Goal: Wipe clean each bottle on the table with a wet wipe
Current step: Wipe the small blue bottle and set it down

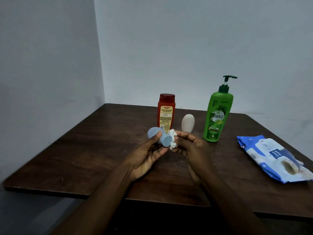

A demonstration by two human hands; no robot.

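Wiping is in hand: left hand (149, 153) grips the small pale-blue plastic bottle (158, 136) above the dark wooden table (84, 150), right hand (189, 146) pinches a crumpled white wet wipe (173, 139) against its base; red shampoo bottle (166, 112), white oval bottle (188, 123) and green pump bottle (217, 114) stand behind, apparently awaiting attention

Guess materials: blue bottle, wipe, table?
Blue bottle: likely matte plastic, with an even colour and soft sheen.
Wipe: soft white nonwoven or tissue, bunched into crinkled folds in the right hand.
Table: dark wood or wood-look laminate, grain streaks visible; can't tell which.
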